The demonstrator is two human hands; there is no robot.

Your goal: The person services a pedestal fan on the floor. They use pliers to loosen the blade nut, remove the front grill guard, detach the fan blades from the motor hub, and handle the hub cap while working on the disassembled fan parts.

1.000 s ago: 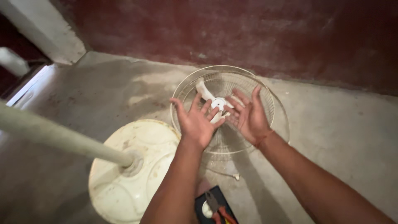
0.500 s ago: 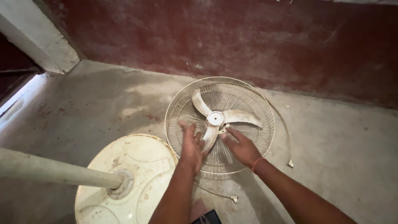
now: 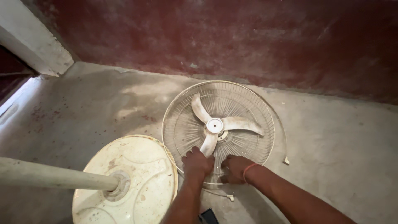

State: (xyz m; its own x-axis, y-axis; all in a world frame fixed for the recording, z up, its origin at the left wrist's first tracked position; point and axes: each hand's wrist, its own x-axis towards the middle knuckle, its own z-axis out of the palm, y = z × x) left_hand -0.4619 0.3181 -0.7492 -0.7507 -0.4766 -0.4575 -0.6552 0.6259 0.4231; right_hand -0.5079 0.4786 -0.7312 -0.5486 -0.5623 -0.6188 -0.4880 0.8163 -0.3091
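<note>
A round wire fan guard lies flat on the concrete floor, with a dusty white three-bladed propeller sitting in it. My left hand rests on the near part of the guard, its fingers curled over the wires at the tip of the nearest blade. Just to the right, my right hand, with a red thread on the wrist, has its fingers curled down on the guard's near rim. Both hands are knuckles up and close together.
A cream round fan base with its pole lies at the lower left, touching the guard's edge. A thin wire ring with white clip ends circles the guard. A dark object peeks in between my arms. A dark red wall runs behind.
Both hands have come down from open palms over the blade hub to the guard's near rim, with fingers now curled. The view has shifted, so the fan sits lower and closer.
</note>
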